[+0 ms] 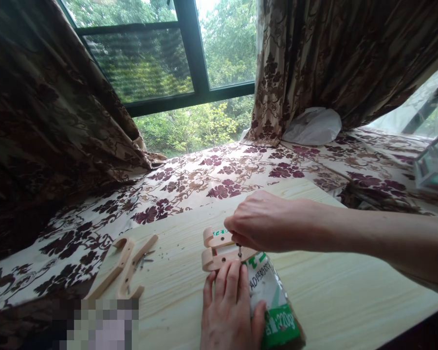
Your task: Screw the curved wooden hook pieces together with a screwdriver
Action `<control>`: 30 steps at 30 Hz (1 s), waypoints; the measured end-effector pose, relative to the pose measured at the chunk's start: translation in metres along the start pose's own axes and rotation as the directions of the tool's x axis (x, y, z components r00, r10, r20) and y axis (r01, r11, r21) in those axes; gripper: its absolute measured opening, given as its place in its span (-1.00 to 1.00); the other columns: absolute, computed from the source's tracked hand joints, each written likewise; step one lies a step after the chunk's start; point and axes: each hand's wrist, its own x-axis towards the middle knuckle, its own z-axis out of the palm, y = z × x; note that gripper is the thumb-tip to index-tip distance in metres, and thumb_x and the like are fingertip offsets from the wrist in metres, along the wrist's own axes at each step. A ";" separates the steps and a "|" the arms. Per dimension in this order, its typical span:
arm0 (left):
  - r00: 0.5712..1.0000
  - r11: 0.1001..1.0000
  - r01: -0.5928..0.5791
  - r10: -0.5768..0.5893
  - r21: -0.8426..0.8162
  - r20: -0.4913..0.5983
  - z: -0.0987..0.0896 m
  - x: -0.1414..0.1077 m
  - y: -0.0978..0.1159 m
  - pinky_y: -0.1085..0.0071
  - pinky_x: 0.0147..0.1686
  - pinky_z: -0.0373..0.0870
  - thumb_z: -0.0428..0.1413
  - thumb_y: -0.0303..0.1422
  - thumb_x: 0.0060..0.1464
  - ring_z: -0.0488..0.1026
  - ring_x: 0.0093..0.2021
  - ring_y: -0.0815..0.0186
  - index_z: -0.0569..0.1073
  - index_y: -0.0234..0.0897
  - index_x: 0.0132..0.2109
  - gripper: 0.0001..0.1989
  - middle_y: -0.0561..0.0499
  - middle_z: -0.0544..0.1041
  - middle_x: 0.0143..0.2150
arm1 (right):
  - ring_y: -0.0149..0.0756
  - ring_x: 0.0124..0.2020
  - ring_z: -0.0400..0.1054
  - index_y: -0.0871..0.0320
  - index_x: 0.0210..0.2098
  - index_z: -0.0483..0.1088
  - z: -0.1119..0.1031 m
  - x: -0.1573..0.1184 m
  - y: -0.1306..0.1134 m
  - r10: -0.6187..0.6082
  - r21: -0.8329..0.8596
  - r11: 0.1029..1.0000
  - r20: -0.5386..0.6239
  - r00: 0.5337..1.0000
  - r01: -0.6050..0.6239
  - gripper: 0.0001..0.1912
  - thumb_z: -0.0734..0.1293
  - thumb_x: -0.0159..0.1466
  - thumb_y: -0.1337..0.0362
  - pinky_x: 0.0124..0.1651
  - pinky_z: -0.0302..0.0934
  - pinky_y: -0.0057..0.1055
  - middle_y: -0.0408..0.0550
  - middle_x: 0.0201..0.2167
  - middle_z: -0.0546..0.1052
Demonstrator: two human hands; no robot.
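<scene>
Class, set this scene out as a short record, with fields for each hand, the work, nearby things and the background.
Left hand: on a green-and-white carton, fingertips at the nearer wooden hook
Right hand: closed above a metal shaft; its grip is hidden
Work: two wooden hooks side by side on the carton
Nearby: two more hooks, loose screws
Surface: pale wooden tabletop
Background: window, patterned curtains

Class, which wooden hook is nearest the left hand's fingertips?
The front hook on the package, right by the left hand. Its twin lies just behind; the other hooks lie farther left.
</scene>
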 end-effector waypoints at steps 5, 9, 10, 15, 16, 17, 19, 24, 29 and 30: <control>0.994 0.995 -0.062 0.068 0.074 -0.089 0.007 0.000 -0.004 0.24 0.01 0.14 -0.05 -0.12 0.16 0.32 0.07 0.19 0.41 -0.30 0.04 -0.56 -0.07 0.46 0.06 | -0.43 -0.62 0.08 0.15 -0.41 0.34 0.003 -0.001 0.000 -0.136 0.038 0.990 -0.067 0.988 0.138 -0.88 0.22 0.18 0.46 -0.58 -0.21 -0.40 -0.12 -0.53 0.43; 0.979 0.996 -0.012 0.030 0.092 -0.199 0.020 -0.002 -0.004 0.23 -0.07 0.18 -0.14 -0.06 0.20 0.41 -0.05 0.22 0.47 -0.25 -0.05 -0.55 -0.04 0.53 -0.06 | -0.40 -0.63 0.14 0.13 -0.40 0.35 0.009 0.001 -0.003 -0.113 0.045 0.992 -0.077 0.991 0.116 -0.87 0.20 0.16 0.45 -0.60 -0.20 -0.38 -0.10 -0.55 0.45; 0.974 0.996 0.009 0.011 0.086 -0.228 0.023 -0.002 -0.003 0.23 -0.08 0.19 -0.16 -0.06 0.22 0.43 -0.08 0.23 0.47 -0.24 -0.07 -0.55 -0.03 0.55 -0.09 | -0.39 -0.63 0.17 0.14 -0.40 0.35 0.009 0.001 -0.003 -0.085 0.045 0.995 -0.054 0.995 0.088 -0.88 0.20 0.16 0.43 -0.61 -0.20 -0.37 -0.08 -0.55 0.46; 0.943 0.998 0.035 -0.016 0.052 -0.333 0.036 -0.003 0.000 0.25 -0.13 0.22 -0.22 -0.09 0.26 0.45 -0.10 0.25 0.49 -0.26 -0.11 -0.52 -0.03 0.57 -0.13 | -0.34 -0.60 0.26 0.15 -0.38 0.36 0.004 -0.002 -0.003 -0.058 0.045 0.997 -0.036 0.998 0.060 -0.88 0.20 0.14 0.42 -0.61 -0.19 -0.37 -0.04 -0.50 0.51; 0.938 0.998 0.034 -0.014 0.054 -0.346 0.037 -0.003 0.000 0.25 -0.13 0.22 -0.24 -0.09 0.27 0.45 -0.10 0.25 0.49 -0.26 -0.11 -0.52 -0.04 0.57 -0.14 | -0.34 -0.59 0.27 0.14 -0.37 0.36 0.004 -0.002 -0.003 -0.077 0.048 0.996 -0.056 0.995 0.080 -0.88 0.21 0.13 0.42 -0.61 -0.18 -0.37 -0.05 -0.48 0.51; 0.935 0.998 0.035 -0.012 0.059 -0.353 0.038 -0.003 -0.001 0.26 -0.13 0.22 -0.24 -0.09 0.27 0.45 -0.10 0.25 0.49 -0.26 -0.12 -0.51 -0.04 0.57 -0.14 | -0.34 -0.58 0.27 0.13 -0.36 0.35 0.004 -0.003 -0.003 -0.095 0.051 0.994 -0.072 0.993 0.099 -0.87 0.21 0.13 0.43 -0.61 -0.17 -0.38 -0.05 -0.47 0.52; 0.935 0.997 0.039 -0.010 0.074 -0.354 0.037 -0.002 -0.001 0.26 -0.14 0.22 -0.24 -0.09 0.26 0.45 -0.12 0.24 0.49 -0.26 -0.12 -0.51 -0.05 0.57 -0.16 | -0.34 -0.58 0.28 0.11 -0.34 0.35 0.006 -0.001 -0.003 -0.116 0.059 0.991 -0.080 0.990 0.121 -0.86 0.21 0.13 0.42 -0.62 -0.18 -0.39 -0.07 -0.48 0.51; 0.935 0.997 0.078 -0.066 0.022 -0.348 0.034 0.000 0.001 0.26 -0.14 0.22 -0.24 -0.08 0.25 0.45 -0.12 0.25 0.49 -0.23 -0.14 -0.52 -0.02 0.57 -0.16 | -0.33 -0.59 0.31 0.17 -0.37 0.34 0.013 0.003 -0.006 -0.078 0.057 0.995 -0.043 0.996 0.080 -0.89 0.21 0.13 0.42 -0.63 -0.20 -0.39 -0.05 -0.51 0.50; 0.953 0.998 0.043 -0.030 0.039 -0.302 0.034 -0.002 0.002 0.24 -0.11 0.21 -0.22 -0.10 0.25 0.39 -0.06 0.23 0.48 -0.26 -0.11 -0.53 -0.03 0.55 -0.11 | -0.34 -0.63 0.28 0.20 -0.40 0.35 0.006 0.001 -0.006 -0.028 0.019 0.999 -0.002 1.000 0.028 -0.91 0.20 0.16 0.40 -0.64 -0.24 -0.38 -0.04 -0.56 0.49; 0.957 0.998 0.035 -0.021 0.044 -0.291 0.034 -0.003 0.001 0.23 -0.11 0.21 -0.21 -0.10 0.25 0.38 -0.04 0.22 0.48 -0.27 -0.10 -0.53 -0.03 0.54 -0.10 | -0.35 -0.63 0.26 0.19 -0.40 0.34 0.004 0.000 -0.005 -0.048 0.017 0.999 -0.006 0.999 0.049 -0.91 0.21 0.15 0.41 -0.64 -0.24 -0.38 -0.06 -0.56 0.49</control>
